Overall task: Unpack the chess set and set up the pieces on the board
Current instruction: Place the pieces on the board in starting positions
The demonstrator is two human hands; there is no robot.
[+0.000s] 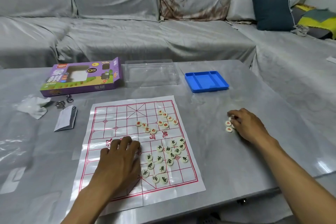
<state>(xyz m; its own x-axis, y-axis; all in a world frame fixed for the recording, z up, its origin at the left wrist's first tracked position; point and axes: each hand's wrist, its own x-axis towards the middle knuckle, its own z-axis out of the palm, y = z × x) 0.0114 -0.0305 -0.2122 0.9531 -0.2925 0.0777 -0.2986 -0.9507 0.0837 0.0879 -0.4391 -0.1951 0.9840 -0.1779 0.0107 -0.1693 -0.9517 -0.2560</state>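
Head view: left hand flat, pinning board; right hand apparently curled over stray pieces. Gather all, carry to board.

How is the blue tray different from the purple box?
The blue tray is plain blue, while the purple box has printed pictures and writing. The tray lies open on top and shows its compartments; the box is closed on top, with a window in its front and one end flap hanging open. The tray sits on the right of the table, the box on the left. Both lie flat beyond the paper board.
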